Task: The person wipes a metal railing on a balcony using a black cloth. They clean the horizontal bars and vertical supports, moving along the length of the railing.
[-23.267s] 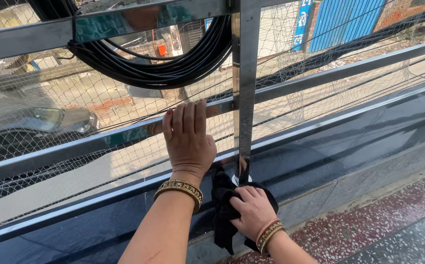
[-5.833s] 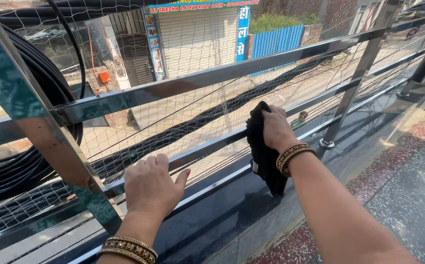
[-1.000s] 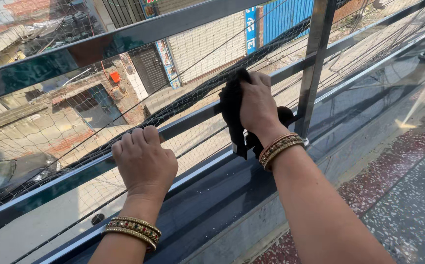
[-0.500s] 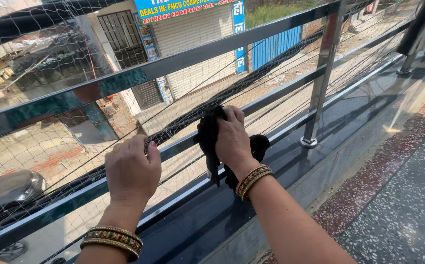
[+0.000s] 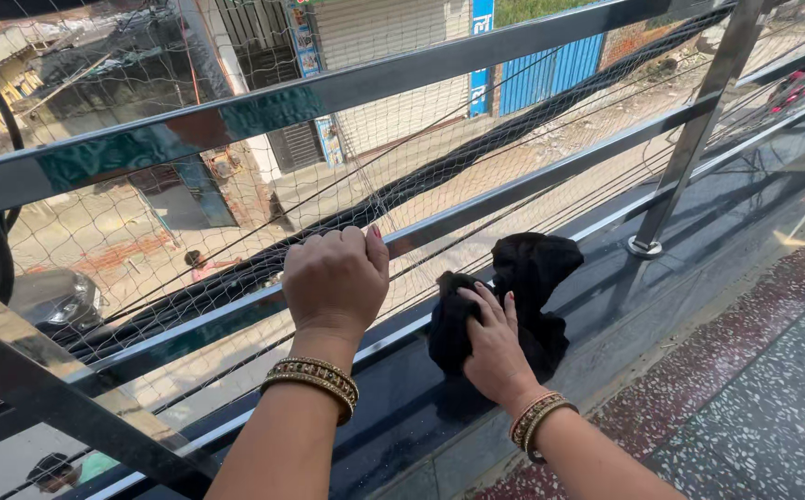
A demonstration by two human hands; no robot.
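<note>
My left hand (image 5: pixel 336 274) is curled over the middle bar (image 5: pixel 550 174) of a shiny steel railing, gripping it. My right hand (image 5: pixel 489 344) grips a black cloth (image 5: pixel 530 268) and presses it down on the dark polished ledge (image 5: pixel 717 231) below the bars, close to the lowest bar. Part of the cloth bunches up to the right of my fingers. Both wrists wear gold bangles.
A wide top rail (image 5: pixel 328 93) runs across above my hands. An upright steel post (image 5: pixel 694 139) stands to the right on a round foot, another slants at lower left (image 5: pixel 60 398). Fine netting hangs behind the bars, with a street below. A speckled stone floor (image 5: pixel 754 398) lies at lower right.
My right hand has dropped with the black cloth from the middle bar down to the dark ledge. My left hand stays gripping the middle bar. The view has shifted left.
</note>
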